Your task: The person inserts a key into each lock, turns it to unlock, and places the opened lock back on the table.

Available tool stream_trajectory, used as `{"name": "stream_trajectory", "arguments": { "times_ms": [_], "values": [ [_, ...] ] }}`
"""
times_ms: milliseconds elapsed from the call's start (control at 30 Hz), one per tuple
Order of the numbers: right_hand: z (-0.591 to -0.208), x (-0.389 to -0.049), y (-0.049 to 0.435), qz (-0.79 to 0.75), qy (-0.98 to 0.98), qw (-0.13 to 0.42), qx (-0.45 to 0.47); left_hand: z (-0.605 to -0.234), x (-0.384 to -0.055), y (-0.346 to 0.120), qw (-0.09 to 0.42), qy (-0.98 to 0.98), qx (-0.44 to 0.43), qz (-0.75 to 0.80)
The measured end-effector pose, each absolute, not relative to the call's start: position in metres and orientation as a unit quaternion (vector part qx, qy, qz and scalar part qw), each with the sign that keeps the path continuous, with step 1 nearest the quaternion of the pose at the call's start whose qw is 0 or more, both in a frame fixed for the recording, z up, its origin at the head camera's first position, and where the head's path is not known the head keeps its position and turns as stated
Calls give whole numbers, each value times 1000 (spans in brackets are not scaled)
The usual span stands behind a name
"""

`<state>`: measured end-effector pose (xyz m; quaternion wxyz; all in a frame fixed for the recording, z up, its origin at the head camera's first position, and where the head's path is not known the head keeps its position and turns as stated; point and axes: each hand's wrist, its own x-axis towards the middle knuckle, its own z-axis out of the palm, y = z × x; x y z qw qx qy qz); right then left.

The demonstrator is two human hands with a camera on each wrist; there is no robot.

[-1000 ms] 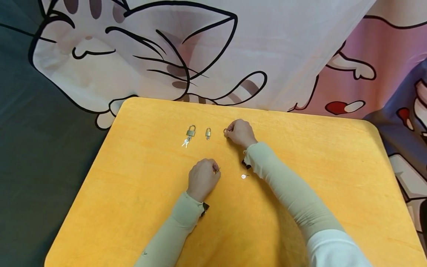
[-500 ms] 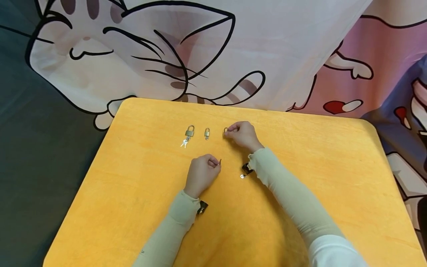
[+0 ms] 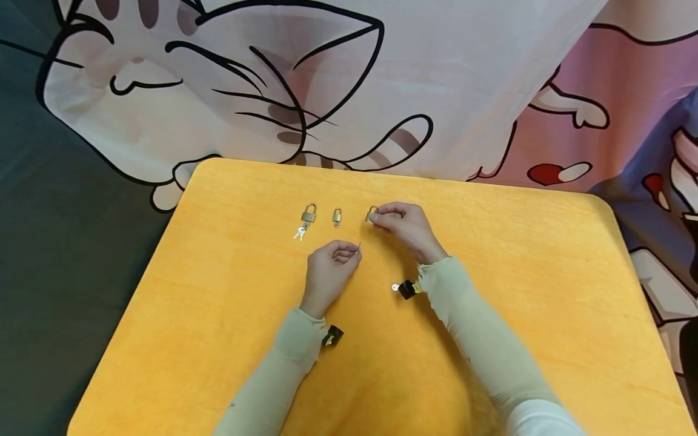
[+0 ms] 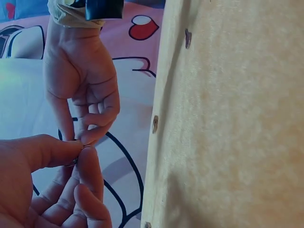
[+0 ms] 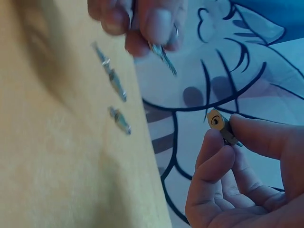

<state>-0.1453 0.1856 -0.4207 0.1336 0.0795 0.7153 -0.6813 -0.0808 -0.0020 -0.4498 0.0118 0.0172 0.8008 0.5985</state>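
In the head view my right hand [image 3: 409,227] pinches a small brass padlock [image 3: 371,215] by thumb and fingers. In the right wrist view the padlock [image 5: 217,121] has its keyhole turned towards the camera. My left hand [image 3: 329,272] pinches a small key [image 3: 358,249] between thumb and index finger, nearer the body than the padlock. The key's silvery blade [image 5: 164,61] sticks out of the left fingertips in the right wrist view. Key and padlock are apart. In the left wrist view, my left hand's fingers [image 4: 89,166] hide most of the key.
On the yellow table [image 3: 229,351], a larger padlock [image 3: 308,216] with a pair of keys [image 3: 299,233] lies at the back left. Beside it is a smaller padlock [image 3: 337,216] with a key at its base. A loose key [image 3: 395,287] lies near the right wrist camera [image 3: 407,289].
My right hand has turned and shifted slightly right, bringing the padlock more into sight. My left hand has moved forward with the key, whose tip now points up.
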Motion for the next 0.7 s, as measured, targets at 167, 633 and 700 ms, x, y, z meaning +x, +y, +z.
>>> {"name": "stream_trajectory", "arguments": {
  "times_ms": [167, 633, 700],
  "values": [
    [-416, -135, 185, -707, 690, 137, 76, -447, -80, 2, -6, 769, 32, 638],
    [-431, -115, 184, -753, 631, 153, 107, -448, -76, 10, -17, 735, 27, 677],
    [-434, -114, 184, -758, 623, 155, 112, -448, -76, 10, -16, 732, 26, 681]
  ]
}}
